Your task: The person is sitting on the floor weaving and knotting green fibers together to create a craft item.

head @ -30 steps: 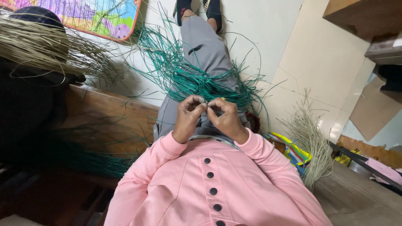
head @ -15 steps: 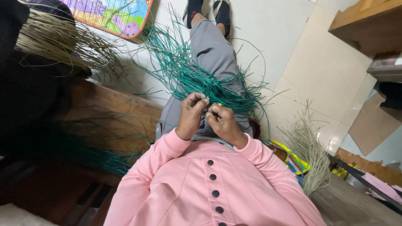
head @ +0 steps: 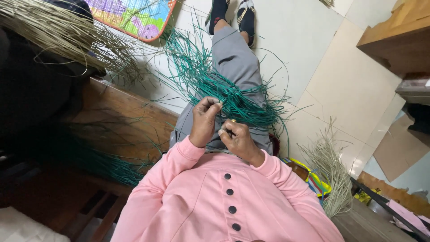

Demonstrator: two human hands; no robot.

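Both hands meet over the person's lap, working a mass of green strands [head: 233, 101]. The left hand [head: 204, 123] has its fingertips pinched together on a few of the strands, thumb against forefinger, lifting them slightly. The right hand [head: 239, 139], just beside it and nearer the body, is curled closed around the gathered end of the same strands, a ring showing on one finger. The strands lie across the grey-trousered legs [head: 235, 58] and fan outward from the hands toward the pale tiled floor [head: 340, 80]. Beyond the strands on the left-hand side sits a wooden bench [head: 121, 121], with a dry straw-coloured bundle [head: 58, 31] above it; a smaller straw bundle [head: 329, 172] lies on the other side. With so many loose ends crossing, a pinched strand looks likely to snag a neighbour and tangle or slip free if pulled hard.
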